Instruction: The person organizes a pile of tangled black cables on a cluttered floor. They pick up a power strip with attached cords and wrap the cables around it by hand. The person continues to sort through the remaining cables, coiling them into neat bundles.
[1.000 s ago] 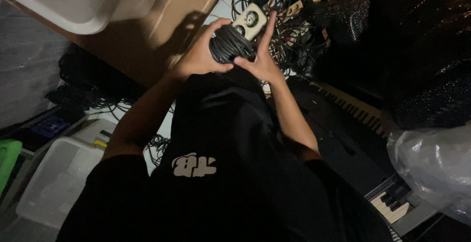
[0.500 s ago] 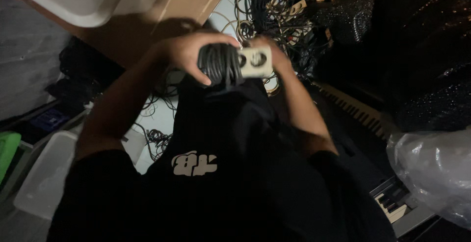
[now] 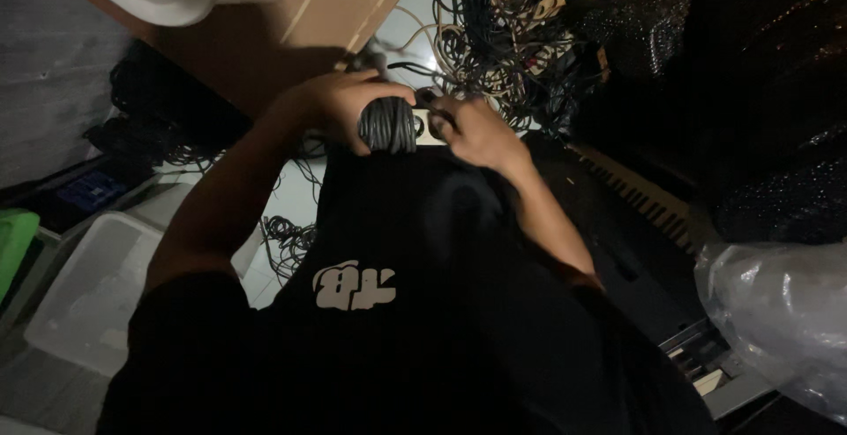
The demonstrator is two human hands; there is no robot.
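Both your hands on a cable bundle, centre top of frame.

Your left hand [image 3: 340,104] wraps tightly around the coiled black cable [image 3: 386,126]; your right hand [image 3: 472,131] pinches the pale plug block [image 3: 430,126] beside it, mostly hidden. Tangled cords [image 3: 503,20] above blur in the dark.

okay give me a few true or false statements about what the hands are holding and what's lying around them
1. The left hand grips a coiled black cable bundle. True.
2. The right hand rests on the keyboard. False: it is at the pale socket block beside the bundle.
3. A tangle of cables lies on the floor beyond the hands. True.
4. The clear plastic bin is on the person's right. False: it is on the left.
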